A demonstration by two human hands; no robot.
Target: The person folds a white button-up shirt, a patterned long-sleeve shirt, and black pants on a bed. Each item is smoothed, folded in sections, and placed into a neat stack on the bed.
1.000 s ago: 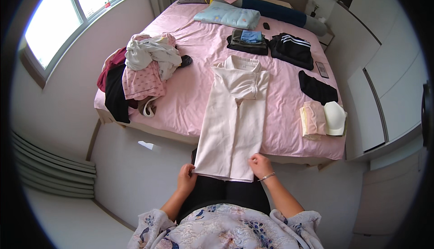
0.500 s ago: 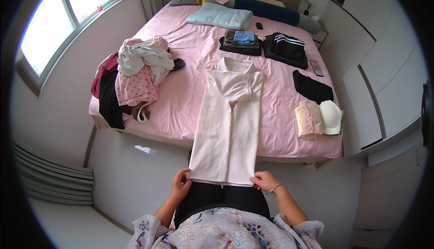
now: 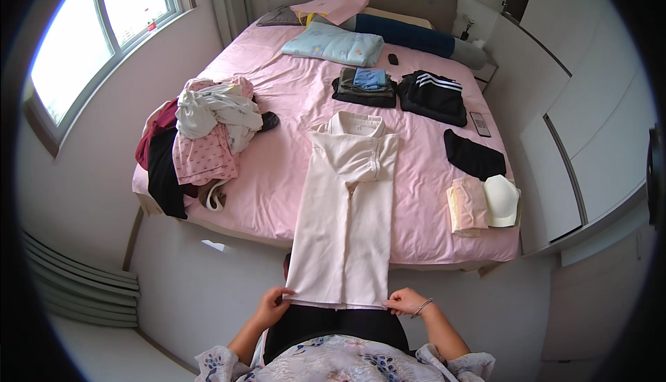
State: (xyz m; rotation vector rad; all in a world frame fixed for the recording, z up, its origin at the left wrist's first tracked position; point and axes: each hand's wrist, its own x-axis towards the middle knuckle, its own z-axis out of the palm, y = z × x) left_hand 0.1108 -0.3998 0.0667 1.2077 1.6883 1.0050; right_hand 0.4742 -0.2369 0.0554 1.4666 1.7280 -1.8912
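A long cream garment, a collared top with both sleeves folded inward across its chest, lies lengthwise on the pink bed; its collar points toward the headboard and its hem hangs over the bed's foot edge, near the middle of that edge. The cloth looks smooth and flat, folded into a narrow strip that widens slightly toward the hem. The left hand pinches the hem's left corner and the right hand, with a thin bracelet at the wrist, pinches the right corner, fingers curled onto the fabric. Compared with half a second ago, the hem has been drawn a little farther off the foot edge toward the person, and both hands sit slightly lower and closer to the body; the grips look unchanged. Toward the bed's left edge lies a heap of mixed clothes; near the right edge are folded pale pieces and dark folded items.
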